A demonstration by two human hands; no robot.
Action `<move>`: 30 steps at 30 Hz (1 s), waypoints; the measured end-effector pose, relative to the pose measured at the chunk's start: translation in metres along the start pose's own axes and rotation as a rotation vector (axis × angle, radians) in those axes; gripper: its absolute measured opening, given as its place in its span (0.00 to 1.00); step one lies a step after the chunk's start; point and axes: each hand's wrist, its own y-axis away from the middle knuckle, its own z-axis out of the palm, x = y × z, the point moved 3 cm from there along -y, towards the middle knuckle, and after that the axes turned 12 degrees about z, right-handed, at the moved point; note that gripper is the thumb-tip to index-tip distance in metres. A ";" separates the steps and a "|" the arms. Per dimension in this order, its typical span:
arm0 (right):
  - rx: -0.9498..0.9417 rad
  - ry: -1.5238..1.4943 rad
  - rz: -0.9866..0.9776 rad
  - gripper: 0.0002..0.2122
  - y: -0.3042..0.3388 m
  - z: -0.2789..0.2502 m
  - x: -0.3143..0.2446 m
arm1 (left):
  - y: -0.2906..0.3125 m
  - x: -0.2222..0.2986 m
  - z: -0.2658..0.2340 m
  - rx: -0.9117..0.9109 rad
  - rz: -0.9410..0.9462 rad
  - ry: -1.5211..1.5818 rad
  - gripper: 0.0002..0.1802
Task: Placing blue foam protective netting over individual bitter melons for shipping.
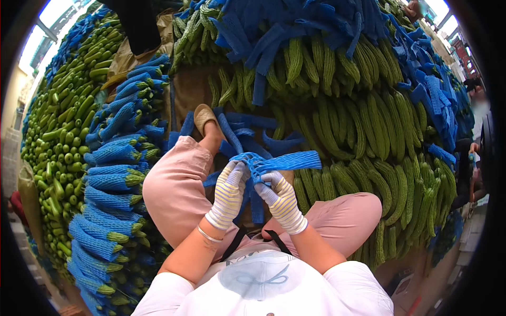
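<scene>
In front of my lap, my left hand (227,196) and my right hand (281,202), both in striped white work gloves, grip a blue foam net sleeve (298,160). Its mesh is stretched and bunched between my fingers, and its flat end sticks out to the right above my right hand. No gourd shows inside it. More loose blue sleeves (245,131) lie on the ground just beyond my hands, near my foot. To my right, long ridged green gourds (369,179) are stacked in rows, close to my right knee.
On my left runs a stack of sleeved gourds (108,197), with a heap of smaller green vegetables (66,139) beyond it. A big pile of blue sleeves (316,26) covers gourds at the far side. Someone's dark-clad leg (138,26) stands at the upper left.
</scene>
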 end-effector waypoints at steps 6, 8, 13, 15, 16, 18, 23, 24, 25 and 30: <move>-0.172 -0.089 0.083 0.07 0.012 0.003 -0.014 | -0.002 0.003 0.023 -0.801 0.142 -1.697 0.15; -0.215 0.200 -0.062 0.08 0.019 0.015 -0.009 | -0.016 -0.019 -0.030 -0.728 0.262 -1.669 0.16; -0.276 0.251 -0.028 0.07 0.019 0.017 0.009 | -0.007 0.009 -0.025 -1.011 0.621 -2.024 0.25; -0.271 0.201 -0.042 0.07 0.019 0.019 0.004 | -0.009 0.002 -0.030 -0.945 1.070 -2.646 0.32; -0.293 0.180 -0.112 0.07 0.020 0.020 -0.004 | -0.004 0.000 -0.032 -0.851 0.970 -2.698 0.33; -0.313 0.148 -0.178 0.07 0.024 0.024 -0.024 | -0.014 -0.002 -0.034 -0.874 0.906 -2.628 0.33; -0.342 0.410 -0.389 0.07 0.032 0.030 -0.033 | -0.023 -0.015 -0.026 -0.827 0.636 -2.323 0.33; -0.431 0.449 -0.310 0.07 0.033 0.032 -0.026 | -0.029 -0.027 -0.015 -0.805 0.588 -2.261 0.33; -0.439 0.451 -0.289 0.07 0.033 0.036 -0.011 | -0.029 -0.027 -0.016 -0.783 0.542 -2.198 0.34; -0.219 0.627 -0.310 0.09 0.003 -0.033 -0.035 | -0.022 -0.030 -0.029 -0.704 0.333 -1.848 0.34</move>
